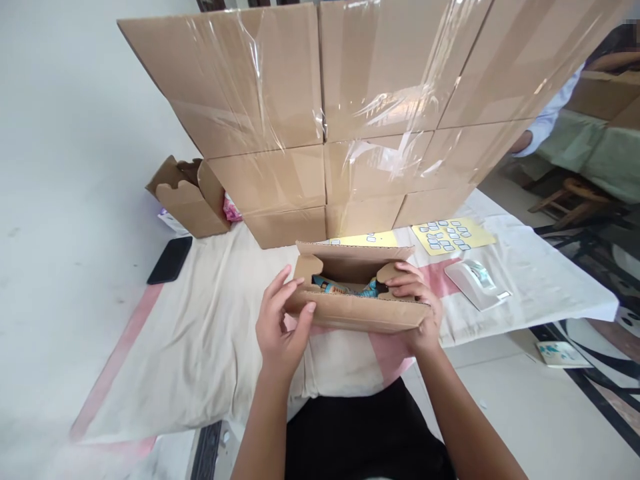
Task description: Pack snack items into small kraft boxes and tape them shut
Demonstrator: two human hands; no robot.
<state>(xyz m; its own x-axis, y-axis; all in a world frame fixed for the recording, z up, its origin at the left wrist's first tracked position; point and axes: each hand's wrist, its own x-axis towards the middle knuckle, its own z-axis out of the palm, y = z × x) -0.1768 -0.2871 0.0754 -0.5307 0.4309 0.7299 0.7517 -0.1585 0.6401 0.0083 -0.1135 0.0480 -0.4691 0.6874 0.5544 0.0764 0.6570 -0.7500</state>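
Note:
A small cardboard box (360, 312) with its top flaps raised sits close in front of me at the table's near side. Something blue and patterned, perhaps a packet (345, 288), lies inside; its lower part is hidden by the box's front wall. My left hand (283, 317) grips the left end, thumb on the near side and fingers at the side flap. At the right end my right hand (420, 307) holds the box, its fingers over the side flap and the palm partly hidden behind the corner.
Film-wrapped cartons (280, 127) form a wall behind the box. An open cardboard box (193, 203) and a black phone (171, 260) are at left. Toward the right lie a white tape dispenser (473, 283) and a yellow sticker sheet (453, 235). Another person's sleeve (550, 113) shows beyond.

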